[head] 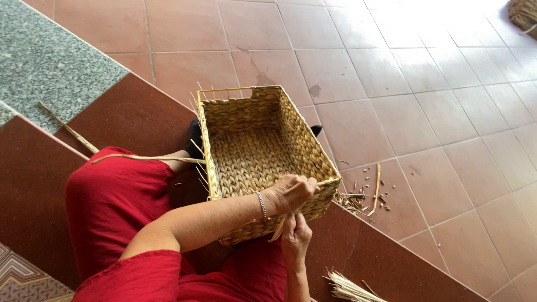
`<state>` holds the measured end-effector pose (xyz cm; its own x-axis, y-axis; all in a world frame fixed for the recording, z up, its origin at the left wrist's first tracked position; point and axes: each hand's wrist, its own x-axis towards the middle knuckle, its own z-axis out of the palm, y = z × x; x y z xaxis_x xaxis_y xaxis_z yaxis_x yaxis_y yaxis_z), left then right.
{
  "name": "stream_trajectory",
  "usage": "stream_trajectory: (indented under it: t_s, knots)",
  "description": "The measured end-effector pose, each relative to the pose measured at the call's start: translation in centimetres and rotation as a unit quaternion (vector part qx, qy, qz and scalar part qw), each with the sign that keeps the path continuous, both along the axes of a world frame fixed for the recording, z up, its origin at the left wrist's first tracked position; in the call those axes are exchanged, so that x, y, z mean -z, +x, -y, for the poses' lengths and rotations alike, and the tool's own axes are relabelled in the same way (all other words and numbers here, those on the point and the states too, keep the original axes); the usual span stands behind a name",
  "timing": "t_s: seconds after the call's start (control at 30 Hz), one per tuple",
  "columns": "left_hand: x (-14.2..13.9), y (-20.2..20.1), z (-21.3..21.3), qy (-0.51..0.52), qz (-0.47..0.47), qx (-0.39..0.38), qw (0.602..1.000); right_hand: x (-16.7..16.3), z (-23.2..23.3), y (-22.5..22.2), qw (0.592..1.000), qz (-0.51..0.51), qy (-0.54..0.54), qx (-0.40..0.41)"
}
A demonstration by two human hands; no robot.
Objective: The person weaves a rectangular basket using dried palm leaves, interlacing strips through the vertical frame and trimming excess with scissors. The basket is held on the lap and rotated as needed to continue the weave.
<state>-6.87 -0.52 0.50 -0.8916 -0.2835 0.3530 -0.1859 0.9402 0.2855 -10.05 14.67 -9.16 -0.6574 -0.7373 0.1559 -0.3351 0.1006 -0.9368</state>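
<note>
Woven straw basket [257,151], rectangular, at centre frame, resting tilted on the lap, open mouth facing up and toward the upper right, bare straw ends sticking out along its left rim. Left hand [291,192] on the near right corner of the rim, fingers curled closed over the edge, silver bracelet [262,205] at the wrist. Right hand [295,236] just below, against the outer wall under that same corner, pinched on a flat straw strand [278,228] that slants down-left between the two hands. Both hands close together, nearly touching. Red garment [117,196] filling the lower left, covering knees and arms down to the elbows. A long loose strand [145,158] running level from the left side of the basket across the knee; a pale stick [67,127] lying slantwise on the step at left. Dark red-brown steps [134,112] under the seated figure, grey speckled stone [50,61] at the upper left. Terracotta tiled floor [425,84] over the upper right and right. Short straw cuttings [363,198] scattered on the tiles just right of the basket. A bundle of pale straw [349,288] at the bottom edge, right of the right hand. Part of another woven item [524,14] at the top right corner, mostly cut off.
</note>
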Motion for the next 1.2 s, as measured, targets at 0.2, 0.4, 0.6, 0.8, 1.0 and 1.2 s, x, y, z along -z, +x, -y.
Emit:
stream_trajectory:
  t_s: [0.2,0.4,0.6,0.8,1.0,1.2]
  knots:
    - [-0.1,-0.1,0.2,0.06,0.03,0.006,0.998,0.8,-0.5,0.1,0.999,-0.033,0.03,0.025]
    - [0.0,0.5,1.9,0.297,-0.027,0.011,0.955,-0.2,-1.1,-0.7,0.998,0.054,0.004,0.026]
    - [0.4,3.1,2.0,0.148,-0.069,0.138,0.977,-2.7,-0.6,-0.8,0.995,-0.098,-0.023,0.027]
    - [1.5,3.0,1.9,0.228,-0.086,0.09,0.966,-2.5,1.4,-2.7,0.993,-0.105,-0.043,0.01]
    - [1.8,3.4,3.6,0.715,-0.091,-0.028,0.692,-0.5,1.1,-5.4,0.988,0.131,-0.079,0.038]
    - [0.5,4.1,4.5,0.737,-0.07,-0.07,0.669,0.2,2.1,-5.1,0.99,0.127,-0.041,0.054]
